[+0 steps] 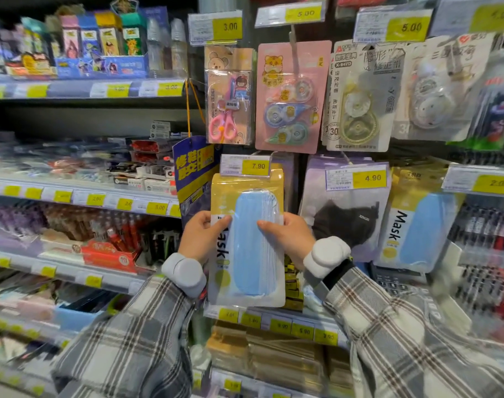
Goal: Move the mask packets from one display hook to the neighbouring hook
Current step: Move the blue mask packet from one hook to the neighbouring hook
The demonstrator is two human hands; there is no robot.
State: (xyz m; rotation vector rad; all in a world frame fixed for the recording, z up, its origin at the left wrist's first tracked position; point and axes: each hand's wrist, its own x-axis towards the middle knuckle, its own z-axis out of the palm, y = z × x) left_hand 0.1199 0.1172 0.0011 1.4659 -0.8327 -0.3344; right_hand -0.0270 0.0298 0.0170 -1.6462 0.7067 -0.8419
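At the far left run stocked shelves edged with yellow price labels. A dark blue hanging sign with yellow characters dangles just beside the left hand, whose fingers are closed on the left edge of a mask packet, thumb pressed on its front near the printed word "Mask". The packet stands upright, its yellow top tucked just under a price tag reading 7.90, with blue masks showing through the clear front; whether its top sits on the hook cannot be told. The right hand grips the packet's right edge, thumb laid across the blue masks. Both wrists carry white padded bands over plaid sleeves. Above hang a card of pink scissors and a pink card of correction tapes. Next to the right, under a 4.90 tag, hangs a packet of black masks. Further right hangs a second blue mask packet, tilted slightly, near a 2.00 tag.
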